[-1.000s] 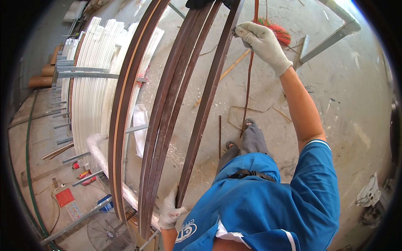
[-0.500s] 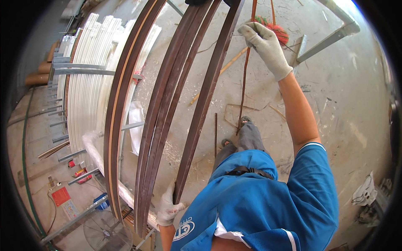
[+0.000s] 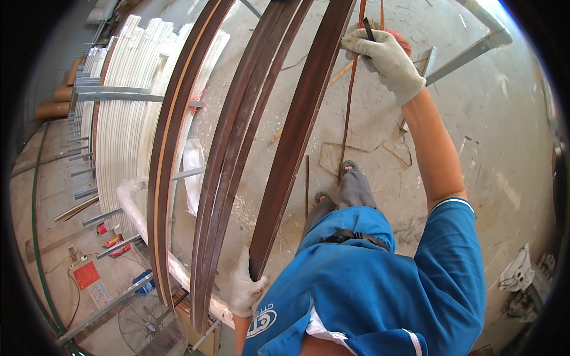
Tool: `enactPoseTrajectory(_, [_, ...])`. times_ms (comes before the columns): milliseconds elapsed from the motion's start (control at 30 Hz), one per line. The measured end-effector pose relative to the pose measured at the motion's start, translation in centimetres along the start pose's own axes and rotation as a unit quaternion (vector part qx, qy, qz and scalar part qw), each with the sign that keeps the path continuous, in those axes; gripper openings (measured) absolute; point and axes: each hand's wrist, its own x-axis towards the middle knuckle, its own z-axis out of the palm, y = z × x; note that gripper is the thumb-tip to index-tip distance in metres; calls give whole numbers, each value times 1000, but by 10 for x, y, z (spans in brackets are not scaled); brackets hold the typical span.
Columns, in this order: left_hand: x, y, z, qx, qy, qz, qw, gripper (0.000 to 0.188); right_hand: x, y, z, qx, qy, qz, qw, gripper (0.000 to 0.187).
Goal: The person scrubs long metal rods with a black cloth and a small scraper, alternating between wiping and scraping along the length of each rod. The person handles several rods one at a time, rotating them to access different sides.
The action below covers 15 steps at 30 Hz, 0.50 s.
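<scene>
A long dark brown wood-grain strip [image 3: 300, 124] slants from the top of the view down to my left hand [image 3: 246, 288]. That hand, in a pale work glove, is closed around the strip's near end. My right hand [image 3: 389, 62], gloved the same way, is raised at the strip's right edge near the far part. Its fingers are pinched on a short black piece [image 3: 369, 29] that sticks up from them; its kind is not clear. Whether the fingertips touch the strip cannot be told.
More brown strips [image 3: 222, 142] and a brown-and-tan one [image 3: 163, 142] lie to the left. Beyond them, white lengths [image 3: 124, 136] are stacked on metal rack arms [image 3: 122, 98]. A fan [image 3: 151, 325] stands lower left. A red-green broom head [image 3: 399, 41] and thin sticks lie on the floor.
The held strip has turned, showing its broad wood-grain face where a narrow side was. My right hand has shifted slightly right and down, and the black piece now shows.
</scene>
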Motion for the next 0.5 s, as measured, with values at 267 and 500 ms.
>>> enactPoseTrajectory(267, [0, -5, 0, -35, -19, -38, 999, 80, -16, 4, 25, -70, 90, -107, 988, 23])
enactPoseTrajectory(500, [12, -17, -9, -71, -53, -1, 996, 84, -60, -9, 24, -218, -277, -31, 935, 20])
